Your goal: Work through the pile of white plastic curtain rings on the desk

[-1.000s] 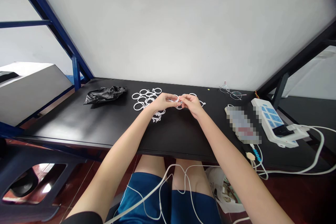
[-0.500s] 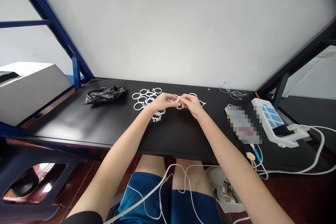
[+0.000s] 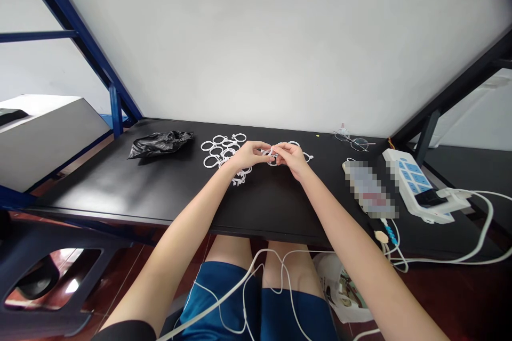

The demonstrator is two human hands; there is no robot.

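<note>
My left hand [image 3: 253, 154] and my right hand [image 3: 290, 157] meet over the middle of the black table [image 3: 264, 208]. Both are closed in a pinch on one white plastic ring [image 3: 269, 152], mostly covered by the fingers. Several more white rings with small eyelets [image 3: 216, 151] lie in a loose pile to the left, partly behind my left hand and wrist. A few others, such as one white ring [image 3: 308, 156], show beside and behind my right hand.
A crumpled black plastic bag [image 3: 162, 144] lies on the left. Toward the right are eyeglasses [image 3: 359, 144], a blurred phone [image 3: 370, 189] with a cable, and a white power strip [image 3: 414, 178] with plugs. White cables [image 3: 256, 256] hang across my lap. The wall closes off the back.
Almost nothing differs. The fingertips of both hands have shifted slightly around the ring, which stays between them.
</note>
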